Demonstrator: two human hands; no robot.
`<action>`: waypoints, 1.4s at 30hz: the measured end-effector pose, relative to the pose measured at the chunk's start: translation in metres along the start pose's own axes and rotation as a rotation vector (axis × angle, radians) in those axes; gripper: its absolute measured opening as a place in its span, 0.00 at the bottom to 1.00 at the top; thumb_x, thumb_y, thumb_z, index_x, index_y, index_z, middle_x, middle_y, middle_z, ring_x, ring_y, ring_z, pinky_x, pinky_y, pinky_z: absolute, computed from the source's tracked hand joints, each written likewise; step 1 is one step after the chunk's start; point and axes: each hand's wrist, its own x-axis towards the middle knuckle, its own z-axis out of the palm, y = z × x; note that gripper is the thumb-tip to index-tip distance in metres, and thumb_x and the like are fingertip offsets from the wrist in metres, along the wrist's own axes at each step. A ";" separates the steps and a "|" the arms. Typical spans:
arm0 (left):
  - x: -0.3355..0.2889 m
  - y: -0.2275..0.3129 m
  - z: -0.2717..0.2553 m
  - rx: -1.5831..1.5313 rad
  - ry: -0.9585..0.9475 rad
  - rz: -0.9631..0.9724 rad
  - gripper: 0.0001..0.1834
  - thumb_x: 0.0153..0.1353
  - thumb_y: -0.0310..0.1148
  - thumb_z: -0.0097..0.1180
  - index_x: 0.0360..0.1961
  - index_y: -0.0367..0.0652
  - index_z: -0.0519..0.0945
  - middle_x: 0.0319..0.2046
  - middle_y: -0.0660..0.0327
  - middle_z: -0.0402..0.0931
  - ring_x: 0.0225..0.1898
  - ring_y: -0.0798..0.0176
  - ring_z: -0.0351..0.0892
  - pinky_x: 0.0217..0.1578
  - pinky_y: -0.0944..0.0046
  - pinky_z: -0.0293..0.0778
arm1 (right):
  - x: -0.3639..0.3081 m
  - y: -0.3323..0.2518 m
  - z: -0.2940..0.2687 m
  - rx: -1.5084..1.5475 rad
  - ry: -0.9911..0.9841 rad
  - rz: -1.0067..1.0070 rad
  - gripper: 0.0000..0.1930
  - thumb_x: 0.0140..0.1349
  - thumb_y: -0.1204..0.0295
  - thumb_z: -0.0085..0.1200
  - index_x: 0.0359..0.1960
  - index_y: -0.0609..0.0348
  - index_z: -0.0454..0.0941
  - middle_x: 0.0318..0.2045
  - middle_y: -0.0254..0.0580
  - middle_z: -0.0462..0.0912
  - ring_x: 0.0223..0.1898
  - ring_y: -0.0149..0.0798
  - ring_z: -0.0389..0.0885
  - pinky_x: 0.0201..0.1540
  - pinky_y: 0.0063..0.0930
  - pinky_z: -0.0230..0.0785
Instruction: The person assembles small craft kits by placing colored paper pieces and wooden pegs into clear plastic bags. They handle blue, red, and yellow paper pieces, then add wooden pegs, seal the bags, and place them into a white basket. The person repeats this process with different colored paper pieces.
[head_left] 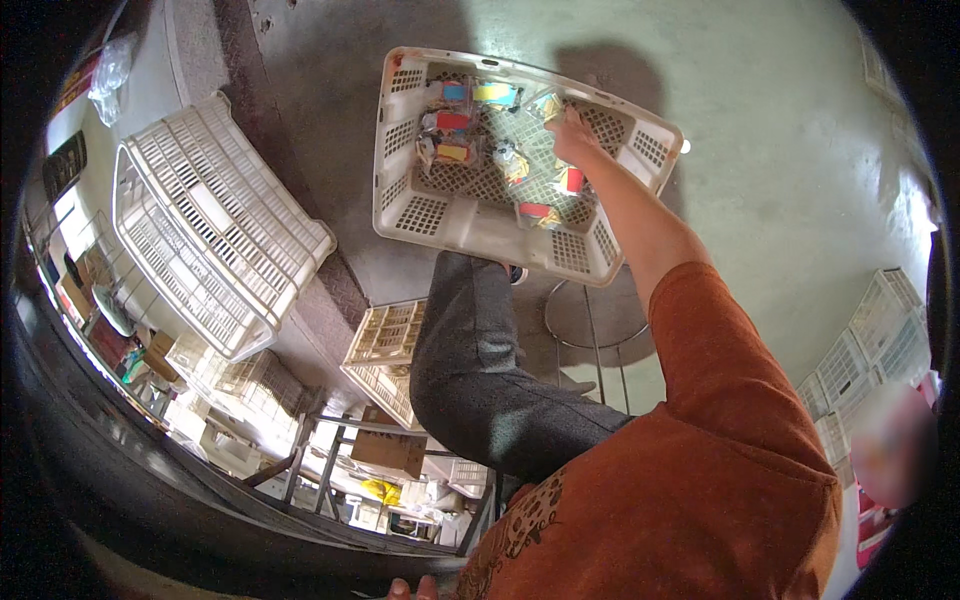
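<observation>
My right hand (575, 138) reaches into a white plastic crate (480, 222) with a mesh bottom. Its fingers pinch a small clear plastic packet (546, 106) with pale yellow contents. Several similar packets lie spread over the crate's bottom, among them a blue and yellow one (497, 95), a red one (452, 121), a yellow and red one (453, 151) and a red and white one (570, 181) below my wrist. Of my left hand (412, 589), only fingertips show at the bottom edge; the rest is cut off.
A metal stool frame (598, 345) stands below the crate's near right corner. Another white crate (225, 225) lies tipped at left, with a cream crate (385, 350) beside my leg. Stacked crates (865, 345) line the right side. A cardboard box (388, 452) sits on a rack behind.
</observation>
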 end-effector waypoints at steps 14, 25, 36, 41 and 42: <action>0.004 -0.010 0.012 0.045 0.064 0.099 0.16 0.70 0.44 0.46 0.38 0.52 0.84 0.42 0.68 0.80 0.36 0.65 0.79 0.51 0.49 0.66 | -0.146 0.014 0.062 0.537 0.355 -0.398 0.12 0.64 0.76 0.47 0.46 0.63 0.78 0.45 0.54 0.78 0.48 0.53 0.77 0.54 0.41 0.70; 0.002 -0.014 0.012 0.061 0.091 0.154 0.15 0.70 0.45 0.46 0.38 0.53 0.84 0.41 0.69 0.80 0.36 0.66 0.80 0.52 0.49 0.66 | -0.149 0.082 0.106 0.338 0.134 -0.141 0.19 0.58 0.79 0.45 0.51 0.60 0.76 0.53 0.52 0.75 0.58 0.54 0.70 0.61 0.41 0.64; 0.007 -0.017 0.013 0.055 0.069 0.152 0.15 0.70 0.45 0.47 0.38 0.53 0.84 0.40 0.70 0.79 0.36 0.67 0.80 0.52 0.48 0.65 | -0.081 0.016 0.088 0.119 -0.254 0.005 0.25 0.59 0.77 0.48 0.59 0.45 0.75 0.67 0.55 0.62 0.66 0.53 0.64 0.68 0.41 0.58; 0.013 -0.018 0.015 0.063 0.069 0.146 0.15 0.70 0.45 0.47 0.38 0.53 0.84 0.40 0.70 0.79 0.36 0.67 0.80 0.53 0.48 0.65 | -0.059 -0.058 0.053 -0.015 -0.239 -0.177 0.32 0.57 0.80 0.48 0.63 0.33 0.71 0.75 0.48 0.43 0.73 0.52 0.49 0.73 0.37 0.50; 0.014 -0.019 0.015 0.064 0.069 0.142 0.15 0.70 0.45 0.47 0.38 0.53 0.84 0.39 0.70 0.79 0.36 0.67 0.80 0.53 0.48 0.65 | -0.050 -0.069 0.051 0.020 -0.310 -0.096 0.34 0.60 0.82 0.43 0.65 0.27 0.69 0.76 0.44 0.34 0.75 0.53 0.39 0.72 0.47 0.49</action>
